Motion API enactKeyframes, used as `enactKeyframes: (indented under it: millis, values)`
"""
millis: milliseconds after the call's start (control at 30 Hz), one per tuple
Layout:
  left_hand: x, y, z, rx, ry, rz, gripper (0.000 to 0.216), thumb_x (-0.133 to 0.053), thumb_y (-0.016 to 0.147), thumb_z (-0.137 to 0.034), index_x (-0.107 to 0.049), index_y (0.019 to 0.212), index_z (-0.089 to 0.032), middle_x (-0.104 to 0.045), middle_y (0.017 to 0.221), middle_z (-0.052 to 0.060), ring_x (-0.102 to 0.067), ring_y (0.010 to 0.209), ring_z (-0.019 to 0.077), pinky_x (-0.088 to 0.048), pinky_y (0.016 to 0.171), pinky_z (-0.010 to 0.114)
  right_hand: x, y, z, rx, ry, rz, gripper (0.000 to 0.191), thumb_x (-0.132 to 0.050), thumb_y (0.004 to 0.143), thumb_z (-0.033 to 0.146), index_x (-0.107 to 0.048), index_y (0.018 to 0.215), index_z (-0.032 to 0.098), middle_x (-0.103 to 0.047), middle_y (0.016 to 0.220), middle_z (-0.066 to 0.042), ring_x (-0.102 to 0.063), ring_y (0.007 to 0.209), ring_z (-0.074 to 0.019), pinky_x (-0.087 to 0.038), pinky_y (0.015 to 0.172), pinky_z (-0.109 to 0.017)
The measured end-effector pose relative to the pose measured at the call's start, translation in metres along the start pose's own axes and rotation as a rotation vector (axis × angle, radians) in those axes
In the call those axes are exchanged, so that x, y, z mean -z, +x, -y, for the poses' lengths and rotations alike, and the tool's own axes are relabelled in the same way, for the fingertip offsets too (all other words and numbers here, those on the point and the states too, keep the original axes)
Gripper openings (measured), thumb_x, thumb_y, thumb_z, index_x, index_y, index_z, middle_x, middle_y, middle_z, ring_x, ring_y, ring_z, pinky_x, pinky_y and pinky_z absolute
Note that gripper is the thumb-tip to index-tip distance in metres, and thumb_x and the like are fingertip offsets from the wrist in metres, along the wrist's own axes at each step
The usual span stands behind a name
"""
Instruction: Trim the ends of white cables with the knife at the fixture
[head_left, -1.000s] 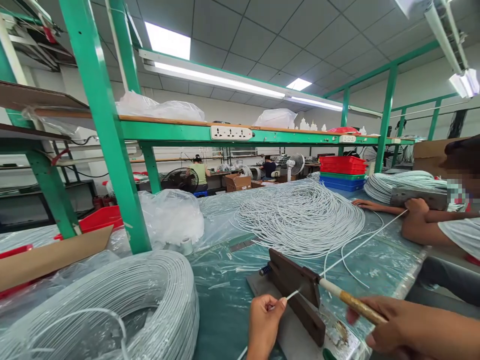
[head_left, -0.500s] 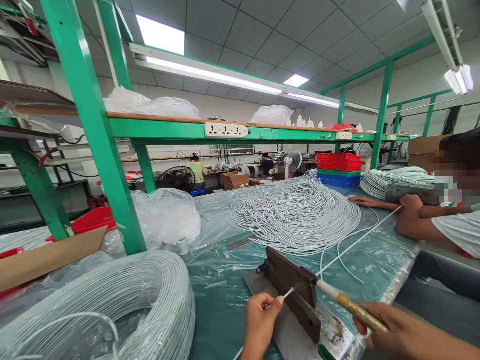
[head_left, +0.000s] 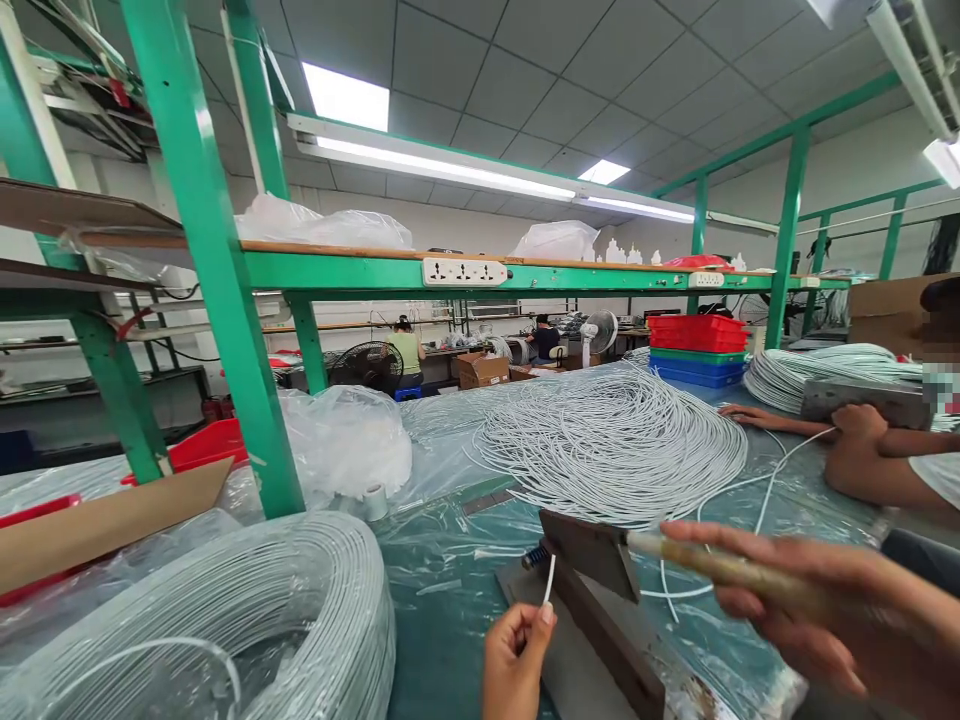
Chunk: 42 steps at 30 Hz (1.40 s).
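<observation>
My left hand (head_left: 511, 660) pinches the end of a thin white cable (head_left: 550, 578), which sticks up just in front of a dark metal lever cutter (head_left: 600, 590) on the table. My right hand (head_left: 817, 610) is wrapped around the cutter's yellowish handle (head_left: 705, 562), which is raised to about level. The blade plate (head_left: 589, 552) stands lifted above the cutter's base. Cut white cable pieces (head_left: 607, 440) lie in a big loose pile behind the cutter.
A large coil of white cable (head_left: 285, 620) sits at my left. Green frame posts (head_left: 217, 280) rise from the plastic-covered table (head_left: 442, 600). Another person's arms (head_left: 862, 460) work a second cutter at the right. Stacked red, green and blue trays (head_left: 694, 350) stand farther back.
My right hand has lifted the cutter handle from its lowered slant to about level. The cable end in my left hand now points up instead of into the blade.
</observation>
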<state>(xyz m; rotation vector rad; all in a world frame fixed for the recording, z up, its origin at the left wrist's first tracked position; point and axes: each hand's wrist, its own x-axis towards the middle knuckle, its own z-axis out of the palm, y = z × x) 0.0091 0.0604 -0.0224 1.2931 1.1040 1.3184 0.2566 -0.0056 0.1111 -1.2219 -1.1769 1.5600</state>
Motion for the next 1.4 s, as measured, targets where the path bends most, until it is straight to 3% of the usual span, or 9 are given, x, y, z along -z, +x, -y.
enactKeyframes:
  millis: [100, 267, 500, 733, 867, 1000, 1133, 1267, 1400]
  values:
    - [-0.001, -0.001, 0.005, -0.056, 0.004, -0.047, 0.047, -0.055, 0.065, -0.061, -0.049, 0.056, -0.015, -0.034, 0.053, -0.005, -0.030, 0.055, 0.0101, -0.026, 0.053, 0.021, -0.023, 0.024, 0.055, 0.057, 0.399, 0.211, 0.050, -0.043, 0.076, 0.057, -0.056, 0.103, 0.018, -0.060, 0.083, -0.010, -0.058, 0.066, -0.0119, -0.044, 0.063, -0.019]
    - [-0.006, -0.006, 0.006, -0.120, 0.057, -0.130, 0.051, -0.052, 0.064, -0.065, -0.045, 0.052, -0.016, -0.026, 0.047, -0.007, -0.024, 0.047, 0.0082, -0.018, 0.046, 0.021, -0.050, 0.107, 0.099, 0.285, 0.257, 0.380, 0.073, -0.031, 0.075, 0.069, -0.036, 0.125, 0.016, -0.060, 0.100, -0.015, -0.056, 0.098, -0.0244, -0.035, 0.090, -0.036]
    - [-0.012, -0.008, 0.016, -0.109, 0.067, -0.191, 0.057, -0.048, 0.057, -0.074, -0.041, 0.047, -0.018, -0.022, 0.044, -0.008, -0.021, 0.044, 0.0075, -0.016, 0.044, 0.021, -0.086, 0.219, 0.111, 0.275, 0.130, 0.263, 0.077, -0.031, 0.075, 0.068, -0.024, 0.130, 0.016, -0.058, 0.107, -0.018, -0.056, 0.099, -0.0249, -0.041, 0.083, -0.039]
    - [-0.012, 0.000, 0.029, -0.096, 0.020, -0.257, 0.061, -0.049, 0.051, -0.078, -0.039, 0.044, -0.018, -0.019, 0.042, -0.009, -0.017, 0.041, 0.0062, -0.013, 0.043, 0.021, -0.122, 0.264, 0.093, 0.231, 0.075, 0.087, 0.081, -0.023, 0.079, 0.067, -0.009, 0.135, 0.011, -0.052, 0.115, -0.019, -0.052, 0.102, -0.0242, -0.040, 0.084, -0.040]
    - [-0.011, 0.004, 0.032, -0.095, -0.061, -0.287, 0.062, -0.051, 0.050, -0.078, -0.048, 0.044, -0.016, -0.020, 0.039, -0.009, -0.015, 0.040, 0.0054, -0.012, 0.044, 0.021, -0.130, 0.257, 0.086, 0.297, 0.014, -0.028, 0.058, -0.037, 0.084, 0.051, -0.032, 0.127, 0.013, -0.057, 0.107, -0.012, -0.055, 0.095, -0.0217, -0.038, 0.086, -0.041]
    - [-0.005, 0.004, 0.023, -0.045, -0.240, -0.303, 0.061, -0.054, 0.053, -0.074, -0.057, 0.052, -0.014, -0.021, 0.037, -0.009, -0.013, 0.037, 0.0038, -0.009, 0.041, 0.019, -0.118, 0.213, 0.076, 0.433, -0.035, -0.069, 0.031, -0.047, 0.082, 0.029, -0.049, 0.110, 0.015, -0.063, 0.090, -0.007, -0.057, 0.086, -0.0161, -0.039, 0.079, -0.029]
    - [0.005, 0.000, -0.003, -0.002, -0.448, -0.253, 0.057, -0.061, 0.051, -0.070, -0.057, 0.058, -0.013, -0.027, 0.034, -0.010, -0.016, 0.030, 0.0013, -0.013, 0.033, 0.015, -0.097, 0.141, 0.044, 0.519, -0.095, 0.053, 0.025, -0.049, 0.079, 0.038, -0.058, 0.084, 0.015, -0.063, 0.062, -0.003, -0.053, 0.058, -0.0126, -0.038, 0.058, -0.024]
    - [0.009, -0.005, -0.035, 0.000, -0.688, -0.187, 0.051, -0.071, 0.048, -0.061, -0.057, 0.061, -0.013, -0.034, 0.034, -0.009, -0.025, 0.027, 0.0011, -0.022, 0.031, 0.013, -0.083, 0.086, -0.009, 0.431, -0.338, 0.322, 0.037, -0.048, 0.078, 0.048, -0.051, 0.059, 0.016, -0.059, 0.049, -0.003, -0.047, 0.049, -0.0121, -0.036, 0.054, -0.025]
    - [-0.003, -0.016, -0.062, -0.022, -0.844, -0.045, 0.040, -0.072, 0.057, -0.051, -0.057, 0.064, -0.014, -0.038, 0.036, -0.008, -0.033, 0.029, 0.0024, -0.027, 0.034, 0.013, -0.084, 0.059, -0.053, 0.333, -0.466, 0.456, 0.028, -0.060, 0.070, 0.047, -0.057, 0.067, 0.020, -0.055, 0.057, 0.001, -0.049, 0.053, -0.0121, -0.036, 0.048, -0.023]
